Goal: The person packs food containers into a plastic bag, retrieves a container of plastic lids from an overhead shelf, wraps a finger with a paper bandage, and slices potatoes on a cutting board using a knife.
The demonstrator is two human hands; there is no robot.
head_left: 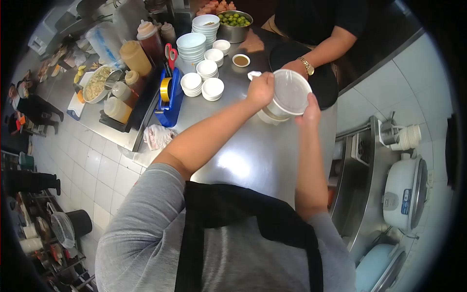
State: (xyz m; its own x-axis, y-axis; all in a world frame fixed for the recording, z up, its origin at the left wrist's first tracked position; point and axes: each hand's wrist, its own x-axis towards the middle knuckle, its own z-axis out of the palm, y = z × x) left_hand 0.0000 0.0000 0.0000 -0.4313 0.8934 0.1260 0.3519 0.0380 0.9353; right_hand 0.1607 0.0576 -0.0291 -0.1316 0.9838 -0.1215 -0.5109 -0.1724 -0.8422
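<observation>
A round white tub [293, 92] with a clear, see-through cover is tilted toward me over the steel table. My right hand [310, 111] grips its rim from the right, thumb up along the side. At the tub's left edge is my left hand [261, 91], closed in a fist with a crumpled white tissue or cloth [253, 75] poking out. Whether this fist also touches the tub, I cannot tell. Under the tub, a second pale bowl [268, 117] partly shows. A small dish of brown sauce [241, 60] sits just beyond my left hand.
Stacked white sauce dishes [212, 88], taller bowl stacks [190, 47] and a pot of green limes [234, 27] stand left and behind. A blue tape dispenser [169, 104] is near the left edge. Opposite, a co-worker's hand [297, 67] rests by a black round tray [331, 90].
</observation>
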